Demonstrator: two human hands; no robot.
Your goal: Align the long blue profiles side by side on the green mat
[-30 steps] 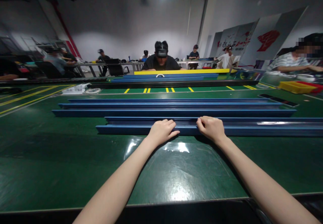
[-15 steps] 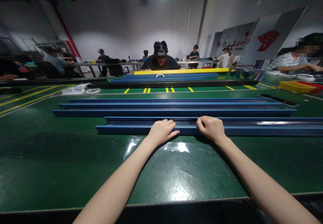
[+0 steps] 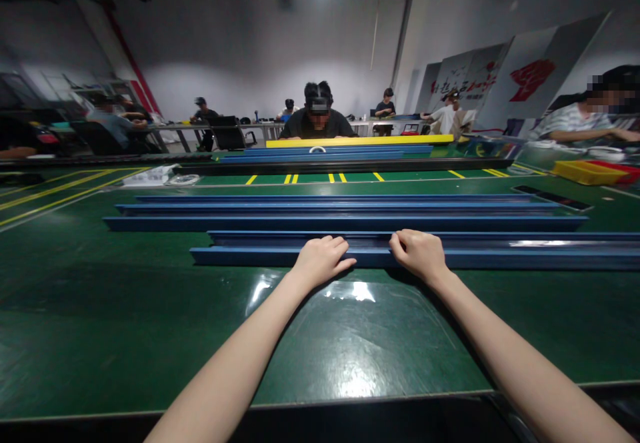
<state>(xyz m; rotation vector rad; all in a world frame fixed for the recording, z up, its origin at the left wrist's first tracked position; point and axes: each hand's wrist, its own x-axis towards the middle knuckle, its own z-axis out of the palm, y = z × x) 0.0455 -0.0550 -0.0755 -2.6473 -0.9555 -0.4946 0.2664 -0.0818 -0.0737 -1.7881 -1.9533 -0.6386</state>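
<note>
A long blue channel bar (image 3: pixel 260 257), open along its top, lies crosswise on the green tabletop and runs out of view at the right. My left hand (image 3: pixel 323 258) is on its near wall, fingers curled over into the groove and thumb stretched along the near side. A short way to the right, my right hand (image 3: pixel 419 252) is closed over the same wall, its fingertips hidden. Bare channel shows between the two hands. Just beyond lie more blue channel bars (image 3: pixel 350 223), side by side and parallel to it.
Farther back lie a black bar (image 3: pixel 350 166), more blue bars and a yellow bar (image 3: pixel 360 142), with a co-worker (image 3: pixel 318 113) bent behind it. A dark flat device (image 3: pixel 553 198) lies at right, near a yellow tray (image 3: pixel 583 172). White packets (image 3: pixel 150 176) lie at left.
</note>
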